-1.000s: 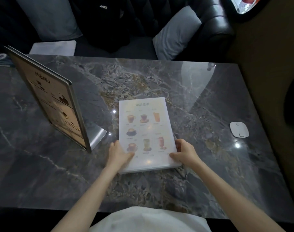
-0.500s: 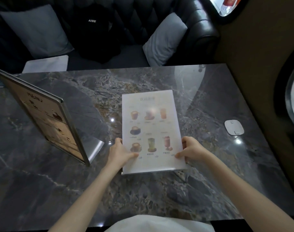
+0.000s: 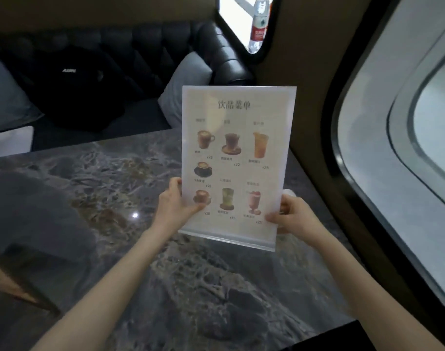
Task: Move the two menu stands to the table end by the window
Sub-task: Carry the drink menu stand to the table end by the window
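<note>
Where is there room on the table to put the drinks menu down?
Bare marble table lies left of the left hand and near the front edge between the arms. By the window, the right hand and drinks menu hide the table end.

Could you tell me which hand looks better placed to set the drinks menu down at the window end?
Probably the right hand: it grips the drinks menu on the window side.
</note>
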A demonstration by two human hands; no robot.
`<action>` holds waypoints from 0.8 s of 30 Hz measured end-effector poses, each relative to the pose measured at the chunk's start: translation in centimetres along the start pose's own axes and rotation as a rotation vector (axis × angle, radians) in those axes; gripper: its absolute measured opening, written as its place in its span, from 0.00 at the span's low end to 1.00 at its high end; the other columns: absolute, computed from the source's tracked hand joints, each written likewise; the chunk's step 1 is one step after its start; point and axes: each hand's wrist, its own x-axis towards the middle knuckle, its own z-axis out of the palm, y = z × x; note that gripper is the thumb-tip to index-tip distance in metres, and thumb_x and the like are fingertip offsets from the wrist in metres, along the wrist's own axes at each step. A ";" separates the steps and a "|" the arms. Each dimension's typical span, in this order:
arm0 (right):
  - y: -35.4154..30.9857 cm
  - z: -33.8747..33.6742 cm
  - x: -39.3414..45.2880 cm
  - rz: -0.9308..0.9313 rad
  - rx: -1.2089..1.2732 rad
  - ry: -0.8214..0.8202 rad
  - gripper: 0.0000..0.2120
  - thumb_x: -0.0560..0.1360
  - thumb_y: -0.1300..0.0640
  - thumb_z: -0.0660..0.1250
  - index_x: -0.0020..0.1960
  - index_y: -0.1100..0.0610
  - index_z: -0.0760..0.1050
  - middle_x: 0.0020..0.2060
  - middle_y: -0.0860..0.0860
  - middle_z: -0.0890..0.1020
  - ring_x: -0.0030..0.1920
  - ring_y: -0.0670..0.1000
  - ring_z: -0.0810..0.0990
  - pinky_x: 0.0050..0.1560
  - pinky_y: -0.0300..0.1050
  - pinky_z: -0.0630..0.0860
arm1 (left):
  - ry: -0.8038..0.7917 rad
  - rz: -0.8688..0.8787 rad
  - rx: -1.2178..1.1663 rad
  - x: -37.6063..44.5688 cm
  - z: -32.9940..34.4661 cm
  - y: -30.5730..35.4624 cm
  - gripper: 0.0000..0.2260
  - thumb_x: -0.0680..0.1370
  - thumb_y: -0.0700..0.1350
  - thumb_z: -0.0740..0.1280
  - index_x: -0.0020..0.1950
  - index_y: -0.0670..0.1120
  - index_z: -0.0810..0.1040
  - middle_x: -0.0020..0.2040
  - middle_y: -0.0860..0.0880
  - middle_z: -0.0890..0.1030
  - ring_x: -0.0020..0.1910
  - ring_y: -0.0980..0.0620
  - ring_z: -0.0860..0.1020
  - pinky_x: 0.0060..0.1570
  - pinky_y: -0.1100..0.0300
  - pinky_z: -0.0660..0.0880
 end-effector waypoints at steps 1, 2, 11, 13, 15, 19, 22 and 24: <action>0.3 -0.9 -0.3 -0.011 0.009 0.035 0.13 0.71 0.67 0.68 0.54 0.58 0.75 0.48 0.55 0.83 0.47 0.52 0.83 0.42 0.52 0.83 | -0.011 0.031 -0.009 0.6 0.6 1.0 0.30 0.65 0.51 0.77 0.60 0.42 0.68 0.55 0.44 0.79 0.55 0.45 0.77 0.49 0.56 0.74; 0.8 -1.8 -0.6 -0.023 0.011 0.073 0.13 0.70 0.67 0.68 0.54 0.58 0.76 0.48 0.55 0.83 0.47 0.53 0.83 0.43 0.54 0.83 | -0.022 0.060 -0.018 1.2 1.3 2.0 0.30 0.65 0.51 0.77 0.60 0.42 0.68 0.55 0.44 0.79 0.54 0.45 0.77 0.50 0.54 0.75; 4.8 -6.5 -3.8 -0.112 0.043 0.412 0.13 0.71 0.66 0.68 0.47 0.47 0.76 0.43 0.43 0.81 0.42 0.39 0.81 0.43 0.33 0.80 | -0.225 0.176 -0.136 4.4 8.7 9.9 0.23 0.74 0.50 0.68 0.64 0.41 0.68 0.59 0.44 0.78 0.55 0.47 0.77 0.51 0.56 0.76; 5.8 -7.1 -4.4 -0.106 0.052 0.486 0.15 0.71 0.66 0.68 0.46 0.45 0.75 0.42 0.41 0.81 0.41 0.37 0.81 0.43 0.29 0.78 | -0.276 0.189 -0.158 4.7 10.3 11.5 0.21 0.76 0.49 0.66 0.64 0.42 0.68 0.58 0.45 0.77 0.54 0.48 0.76 0.52 0.55 0.76; 6.7 -7.6 -4.8 -0.088 0.044 0.558 0.13 0.72 0.66 0.68 0.49 0.49 0.77 0.45 0.44 0.81 0.44 0.41 0.80 0.48 0.35 0.78 | -0.322 0.181 -0.187 5.0 12.0 13.0 0.19 0.77 0.49 0.63 0.65 0.43 0.68 0.57 0.46 0.77 0.55 0.48 0.76 0.55 0.53 0.76; 8.3 -8.3 -5.3 -0.043 0.050 0.677 0.12 0.72 0.65 0.67 0.55 0.59 0.77 0.48 0.47 0.80 0.48 0.47 0.79 0.54 0.41 0.74 | -0.376 0.154 -0.206 5.5 15.3 15.4 0.18 0.79 0.47 0.58 0.68 0.45 0.67 0.65 0.45 0.74 0.62 0.47 0.72 0.55 0.59 0.68; 9.6 -8.5 -5.4 -0.020 0.067 0.762 0.11 0.72 0.66 0.67 0.55 0.59 0.77 0.48 0.47 0.80 0.48 0.47 0.79 0.53 0.40 0.73 | -0.407 0.139 -0.209 5.7 17.4 17.0 0.19 0.79 0.45 0.57 0.69 0.45 0.65 0.67 0.46 0.72 0.65 0.48 0.70 0.55 0.61 0.66; 10.6 -8.6 -5.3 -0.007 0.083 0.805 0.12 0.73 0.66 0.66 0.55 0.58 0.77 0.47 0.45 0.80 0.46 0.40 0.79 0.50 0.32 0.73 | -0.432 0.140 -0.200 5.8 18.6 17.6 0.20 0.79 0.45 0.57 0.70 0.46 0.64 0.68 0.48 0.72 0.65 0.49 0.70 0.53 0.63 0.66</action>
